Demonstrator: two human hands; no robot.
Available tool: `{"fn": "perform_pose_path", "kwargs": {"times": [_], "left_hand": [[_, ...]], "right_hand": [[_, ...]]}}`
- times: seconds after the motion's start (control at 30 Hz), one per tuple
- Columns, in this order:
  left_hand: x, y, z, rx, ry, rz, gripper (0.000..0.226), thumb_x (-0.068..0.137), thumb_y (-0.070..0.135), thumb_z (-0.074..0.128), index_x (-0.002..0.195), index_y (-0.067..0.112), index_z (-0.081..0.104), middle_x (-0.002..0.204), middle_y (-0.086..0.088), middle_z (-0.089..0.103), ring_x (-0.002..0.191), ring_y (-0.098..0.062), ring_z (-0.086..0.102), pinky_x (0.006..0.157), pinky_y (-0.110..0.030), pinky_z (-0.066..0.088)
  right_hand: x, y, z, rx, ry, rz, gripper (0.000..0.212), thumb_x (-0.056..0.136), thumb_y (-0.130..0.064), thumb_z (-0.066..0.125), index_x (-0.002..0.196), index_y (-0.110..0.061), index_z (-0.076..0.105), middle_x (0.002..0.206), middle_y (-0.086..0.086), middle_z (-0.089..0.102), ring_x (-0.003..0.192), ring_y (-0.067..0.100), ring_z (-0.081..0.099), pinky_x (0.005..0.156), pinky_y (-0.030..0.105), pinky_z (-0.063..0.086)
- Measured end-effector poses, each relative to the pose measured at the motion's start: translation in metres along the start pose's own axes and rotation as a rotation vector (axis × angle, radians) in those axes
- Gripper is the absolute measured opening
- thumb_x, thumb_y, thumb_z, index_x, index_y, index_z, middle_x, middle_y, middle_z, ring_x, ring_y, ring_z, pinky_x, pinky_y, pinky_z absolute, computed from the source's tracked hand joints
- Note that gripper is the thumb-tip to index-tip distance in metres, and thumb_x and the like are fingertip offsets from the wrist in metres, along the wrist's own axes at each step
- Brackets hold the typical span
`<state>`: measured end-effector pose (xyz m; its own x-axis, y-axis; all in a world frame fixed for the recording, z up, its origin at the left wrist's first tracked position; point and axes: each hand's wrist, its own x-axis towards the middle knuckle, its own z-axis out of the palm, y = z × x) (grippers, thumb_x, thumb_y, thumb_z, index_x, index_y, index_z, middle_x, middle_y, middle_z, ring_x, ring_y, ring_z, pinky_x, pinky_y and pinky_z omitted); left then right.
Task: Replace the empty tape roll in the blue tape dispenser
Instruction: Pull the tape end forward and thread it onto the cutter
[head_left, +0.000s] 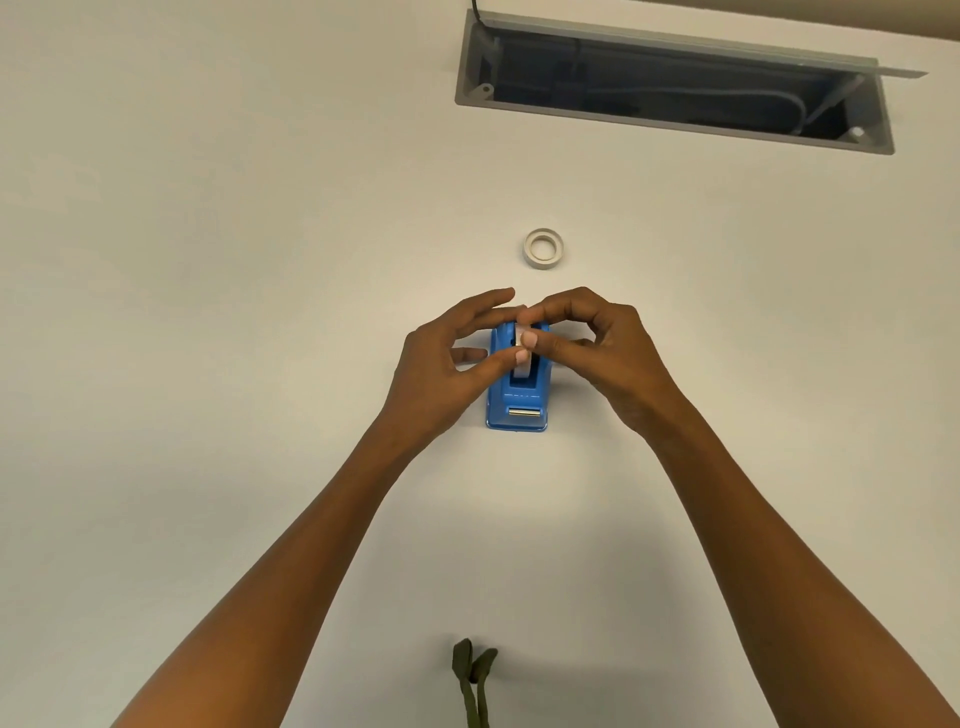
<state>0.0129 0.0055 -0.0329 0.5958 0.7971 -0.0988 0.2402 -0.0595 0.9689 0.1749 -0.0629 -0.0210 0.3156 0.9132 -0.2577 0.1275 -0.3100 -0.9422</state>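
Observation:
The blue tape dispenser (517, 402) stands on the white table (208, 312), its metal cutter facing me. A white tape roll (521, 370) sits in its slot, partly covered by my fingers. My left hand (447, 364) pinches the roll from the left with thumb and fingers. My right hand (597, 348) pinches it from the right, thumb on top. A second small white ring, a tape roll (543, 248), lies flat on the table just beyond the dispenser, apart from both hands.
A grey-framed open cable hatch (675, 119) is sunk into the table at the back right. Two olive-green strap ends (475, 675) hang at the near edge between my forearms.

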Motion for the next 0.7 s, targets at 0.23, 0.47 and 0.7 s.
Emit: {"fn": "perform_pose_path", "kwargs": {"times": [0.23,0.47,0.7], "left_hand": [[-0.008,-0.005,0.0,0.029,-0.064,0.016,0.058,0.077,0.022,0.073,0.127,0.035,0.047,0.125,0.028,0.048,0.117,0.002,0.048,0.082,-0.007,0.048],[-0.004,-0.004,0.0,0.023,-0.023,-0.01,0.047,0.074,0.025,0.075,0.113,0.038,0.053,0.109,0.029,0.056,0.108,-0.004,0.055,0.076,-0.007,0.049],[-0.005,-0.003,0.002,0.021,-0.01,0.012,0.037,0.078,0.024,0.071,0.113,0.028,0.061,0.122,0.016,0.058,0.11,0.001,0.054,0.079,-0.007,0.048]], "right_hand": [[0.007,-0.004,0.007,0.035,0.069,0.078,0.005,0.082,-0.013,0.07,0.078,-0.013,0.067,0.081,0.002,0.067,0.084,0.015,0.062,0.081,0.034,0.05],[0.011,-0.008,0.003,-0.025,0.072,0.093,0.014,0.082,-0.026,0.07,0.083,-0.012,0.072,0.083,0.001,0.069,0.081,0.014,0.063,0.076,0.033,0.051],[0.0,-0.002,-0.005,-0.171,-0.048,0.012,0.025,0.075,-0.022,0.077,0.098,-0.023,0.069,0.109,-0.001,0.065,0.102,0.008,0.061,0.082,0.021,0.048]]}}
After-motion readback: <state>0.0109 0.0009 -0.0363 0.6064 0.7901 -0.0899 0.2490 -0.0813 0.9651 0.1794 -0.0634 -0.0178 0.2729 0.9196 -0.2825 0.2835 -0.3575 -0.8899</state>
